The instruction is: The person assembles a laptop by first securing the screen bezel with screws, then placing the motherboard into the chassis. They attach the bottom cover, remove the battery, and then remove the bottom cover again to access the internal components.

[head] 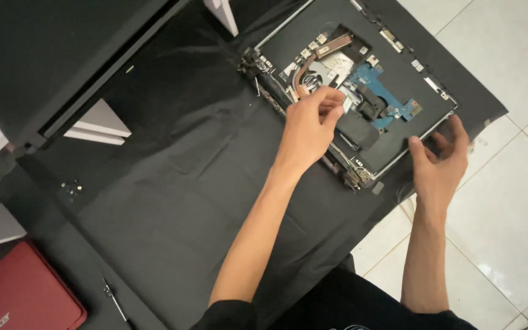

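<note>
The opened laptop chassis [398,67] lay on the black cloth [172,201], the left hand [310,125] pinching a small part I could not identify over its fan, the right hand [441,156] resting open-fingered against its near edge.

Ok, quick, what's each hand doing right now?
Left hand: fingers curled, pinching at parts inside the opened laptop; whether it holds anything cannot be told.
Right hand: open, fingers on the laptop's edge.
</note>
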